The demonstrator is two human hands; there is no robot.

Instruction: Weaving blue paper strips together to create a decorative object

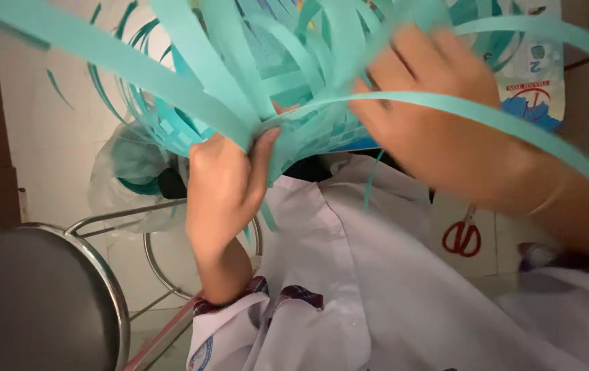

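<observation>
Item one: woven piece of teal paper strips (294, 103), held up over my lap, loose ends fanning out in every direction.

Item two: my left hand (222, 185), closed, thumb and fingers pinching the lower edge of the weave.

Item three: my right hand (425, 103), blurred, laid against the right side of the strips; I cannot tell whether it grips.

Item four: red-handled scissors (462, 235), on the floor at right, well apart.

Item five: metal stool (40, 295), lower left.

Item six: plastic bag (126, 172) with teal scraps, beyond the stool.
</observation>
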